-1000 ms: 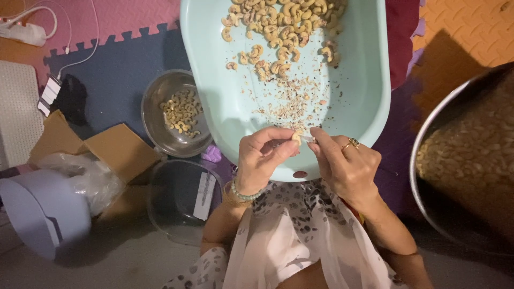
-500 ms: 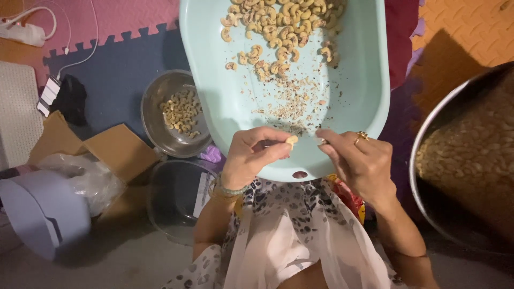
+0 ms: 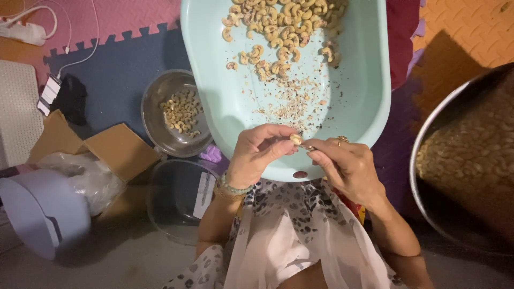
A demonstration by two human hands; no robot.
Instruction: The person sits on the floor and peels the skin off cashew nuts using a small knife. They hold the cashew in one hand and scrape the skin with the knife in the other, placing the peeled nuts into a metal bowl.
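Leftmost, a round steel bowl (image 3: 176, 112) is holding shelled nuts. Next, the left hand (image 3: 261, 154) is pinching a pale cashew kernel (image 3: 295, 139) over the pale green plastic tub's (image 3: 369, 107) near rim (grip closed), while the right hand (image 3: 347, 167) is pinching a small tool, barely visible, against it.

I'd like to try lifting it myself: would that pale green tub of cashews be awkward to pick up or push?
Probably light: the tub looks like thin plastic, and the cashews cover only its far end. That uneven load might tip it away from you when lifted. Pushed, it would likely slide rather than roll, and the loose nuts and crumbs may shift across its smooth floor.
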